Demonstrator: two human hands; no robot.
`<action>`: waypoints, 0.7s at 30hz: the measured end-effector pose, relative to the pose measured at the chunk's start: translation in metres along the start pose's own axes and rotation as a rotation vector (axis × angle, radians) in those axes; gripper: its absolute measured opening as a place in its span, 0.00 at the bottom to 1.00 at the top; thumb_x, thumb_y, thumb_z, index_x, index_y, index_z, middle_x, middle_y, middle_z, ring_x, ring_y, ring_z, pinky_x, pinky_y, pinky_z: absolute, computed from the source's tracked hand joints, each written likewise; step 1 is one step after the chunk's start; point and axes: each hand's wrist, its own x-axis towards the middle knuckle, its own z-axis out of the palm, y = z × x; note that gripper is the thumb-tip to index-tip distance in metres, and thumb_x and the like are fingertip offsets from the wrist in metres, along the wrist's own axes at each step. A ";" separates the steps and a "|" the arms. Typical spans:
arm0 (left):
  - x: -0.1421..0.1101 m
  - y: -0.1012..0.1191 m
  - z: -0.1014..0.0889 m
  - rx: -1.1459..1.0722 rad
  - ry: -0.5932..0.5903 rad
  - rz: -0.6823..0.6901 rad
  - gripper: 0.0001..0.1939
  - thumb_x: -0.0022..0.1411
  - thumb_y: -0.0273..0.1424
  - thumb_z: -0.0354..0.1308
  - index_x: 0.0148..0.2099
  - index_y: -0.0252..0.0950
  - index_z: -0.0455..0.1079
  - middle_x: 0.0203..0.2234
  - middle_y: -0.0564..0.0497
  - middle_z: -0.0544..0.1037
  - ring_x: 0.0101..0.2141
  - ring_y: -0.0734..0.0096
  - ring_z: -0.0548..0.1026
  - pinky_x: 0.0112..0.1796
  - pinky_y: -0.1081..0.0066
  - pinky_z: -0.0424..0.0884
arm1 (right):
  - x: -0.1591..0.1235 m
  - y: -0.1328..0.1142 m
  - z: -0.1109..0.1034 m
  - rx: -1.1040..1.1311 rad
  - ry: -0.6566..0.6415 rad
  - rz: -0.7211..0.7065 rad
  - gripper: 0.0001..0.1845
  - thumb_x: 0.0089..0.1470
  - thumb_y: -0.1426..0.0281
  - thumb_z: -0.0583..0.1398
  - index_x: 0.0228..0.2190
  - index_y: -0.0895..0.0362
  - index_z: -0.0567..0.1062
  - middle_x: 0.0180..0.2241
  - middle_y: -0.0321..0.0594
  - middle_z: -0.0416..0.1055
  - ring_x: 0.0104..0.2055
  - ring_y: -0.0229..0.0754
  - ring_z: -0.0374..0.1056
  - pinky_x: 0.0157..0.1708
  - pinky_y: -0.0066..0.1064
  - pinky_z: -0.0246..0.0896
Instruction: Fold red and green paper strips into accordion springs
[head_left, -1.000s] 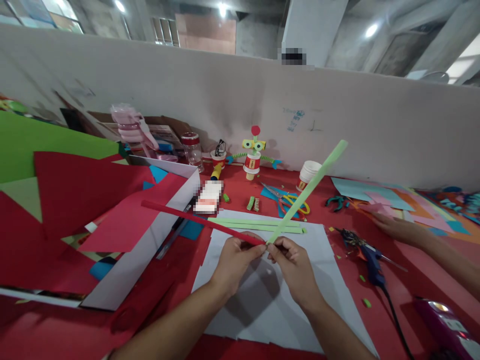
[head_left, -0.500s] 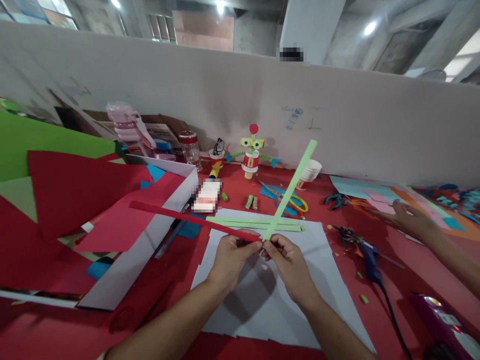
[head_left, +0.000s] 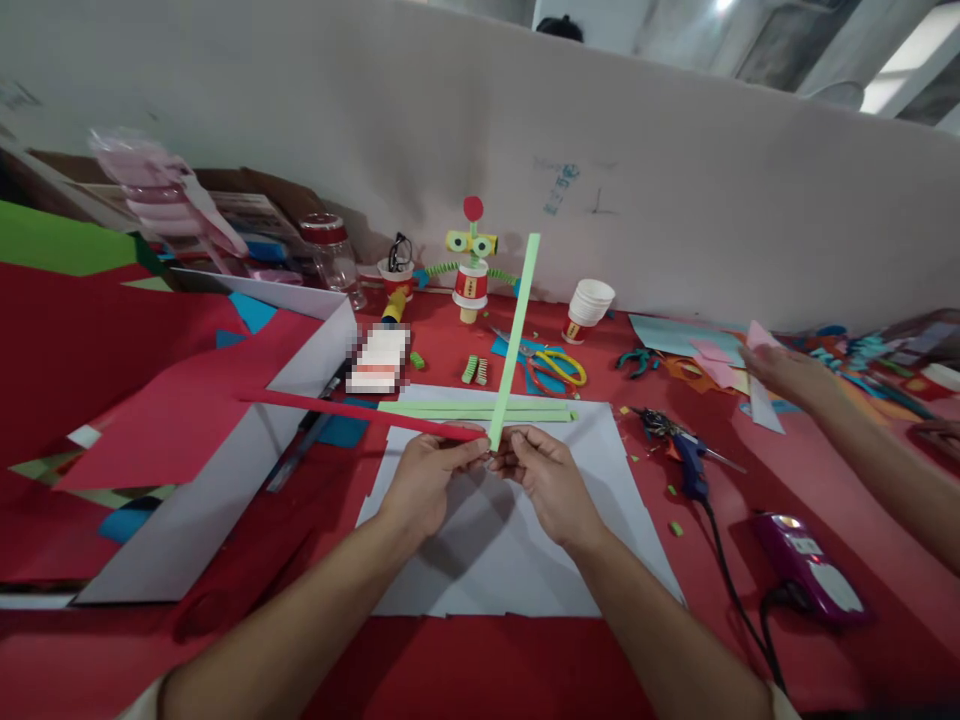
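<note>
A red paper strip (head_left: 360, 410) and a light green paper strip (head_left: 516, 335) meet end to end at my fingertips, roughly at a right angle. My left hand (head_left: 427, 485) pinches the joined ends between thumb and fingers, the red strip reaching out to the left. On the other side my right hand (head_left: 551, 485) has its fingers curled at the foot of the green strip, which stands up steeply; its exact grip there is partly hidden. Beneath both hands lies a white sheet (head_left: 517, 580), with more green strips (head_left: 450, 410) along its far edge.
A box (head_left: 225, 500) of coloured paper stands left. Behind the sheet are scissors (head_left: 566, 368), short folded paper pieces (head_left: 470, 369), a paper-cup figure (head_left: 471, 285) and stacked cups (head_left: 589, 308). A glue gun (head_left: 686, 460) with cord lies right. Another person's hand (head_left: 787, 370) holds paper.
The view has tilted down and shifted right. The green strip has swung more upright, and my right thumb has moved off its end. The other person's hand now holds pink paper.
</note>
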 end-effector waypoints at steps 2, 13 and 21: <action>-0.001 0.001 0.001 0.018 -0.011 -0.002 0.07 0.41 0.27 0.69 0.27 0.32 0.77 0.21 0.49 0.78 0.25 0.73 0.73 0.30 0.72 0.68 | -0.002 -0.002 0.001 -0.050 0.006 -0.004 0.11 0.49 0.62 0.62 0.31 0.57 0.75 0.26 0.35 0.72 0.28 0.36 0.67 0.32 0.29 0.62; -0.007 0.006 0.004 0.116 -0.106 0.081 0.04 0.44 0.26 0.65 0.28 0.33 0.75 0.23 0.50 0.78 0.27 0.70 0.73 0.33 0.69 0.69 | -0.001 -0.003 0.001 -0.168 0.085 -0.039 0.06 0.47 0.67 0.62 0.27 0.58 0.74 0.22 0.33 0.70 0.25 0.34 0.65 0.30 0.28 0.61; -0.002 0.004 0.001 0.087 -0.054 0.028 0.05 0.43 0.24 0.63 0.28 0.33 0.74 0.21 0.51 0.76 0.26 0.72 0.73 0.32 0.71 0.69 | -0.001 -0.003 0.000 -0.210 0.125 -0.025 0.07 0.45 0.67 0.63 0.24 0.57 0.72 0.20 0.31 0.68 0.24 0.33 0.64 0.27 0.27 0.58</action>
